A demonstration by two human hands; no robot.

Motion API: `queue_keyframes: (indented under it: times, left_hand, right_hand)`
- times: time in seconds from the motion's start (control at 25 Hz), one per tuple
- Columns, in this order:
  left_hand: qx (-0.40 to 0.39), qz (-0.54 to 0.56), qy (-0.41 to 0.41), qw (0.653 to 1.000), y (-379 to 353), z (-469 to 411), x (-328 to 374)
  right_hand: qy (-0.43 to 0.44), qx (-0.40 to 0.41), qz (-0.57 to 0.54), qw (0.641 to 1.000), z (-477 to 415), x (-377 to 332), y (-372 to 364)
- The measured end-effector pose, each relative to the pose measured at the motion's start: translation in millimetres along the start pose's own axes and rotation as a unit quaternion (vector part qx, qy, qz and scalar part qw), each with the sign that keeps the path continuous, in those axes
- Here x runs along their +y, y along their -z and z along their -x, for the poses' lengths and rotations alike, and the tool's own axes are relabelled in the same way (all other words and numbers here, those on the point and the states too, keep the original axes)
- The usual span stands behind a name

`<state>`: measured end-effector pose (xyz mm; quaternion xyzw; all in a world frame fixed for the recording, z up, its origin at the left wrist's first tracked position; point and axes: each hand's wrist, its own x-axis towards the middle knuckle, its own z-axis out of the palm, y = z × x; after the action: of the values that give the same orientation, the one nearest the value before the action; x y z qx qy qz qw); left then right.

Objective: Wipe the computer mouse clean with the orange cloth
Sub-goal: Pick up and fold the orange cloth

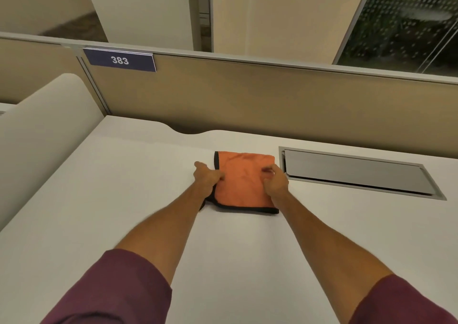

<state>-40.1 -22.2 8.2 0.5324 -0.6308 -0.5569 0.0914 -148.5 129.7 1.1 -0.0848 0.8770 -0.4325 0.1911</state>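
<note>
Both hands are out on a white desk (124, 187), working a folded orange cloth (244, 182) with dark trim. Left hand (207, 176) grips its left edge, right hand (276, 181) is curled on the right side, fingers pinching the fabric. Just right of the cloth sits a metal cable hatch (357, 172), lid down. Tan partition (247, 93) behind, with a blue "383" tag (119, 60). Maroon sleeves (111, 291).

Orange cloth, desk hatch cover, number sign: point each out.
orange cloth (244, 182): head view, middle of its folded top face.
desk hatch cover (357, 172): head view, middle of the grey lid.
number sign (120, 60): head view, on the digits 383.
</note>
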Motion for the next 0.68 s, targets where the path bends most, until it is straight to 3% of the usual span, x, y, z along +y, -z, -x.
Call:
queue_keyframes:
  times: [0.12,0.24,0.32,0.56,0.68]
  left_hand:
    - [-0.077,0.044,0.087,0.992,11.2,-1.4,6.8]
    - [-0.119,0.034,0.068,0.990,17.7,7.2,2.5]
    - [-0.130,0.056,0.039,0.989,19.8,15.1,-5.0]
    - [-0.090,0.199,-0.014,0.976,42.5,49.5,-21.7]
    - [-0.101,0.224,-0.098,0.964,57.1,67.1,-19.7]
  right_hand:
    - [-0.030,-0.058,-0.106,0.992,2.5,-3.6,12.0]
    - [-0.079,-0.177,-0.181,0.964,7.2,-5.2,29.8]
    - [-0.093,-0.214,-0.181,0.955,12.5,-5.0,41.6]
    - [-0.019,-0.199,-0.163,0.966,37.9,-4.2,66.2]
    - [0.071,-0.192,-0.144,0.968,51.6,-2.5,78.9]
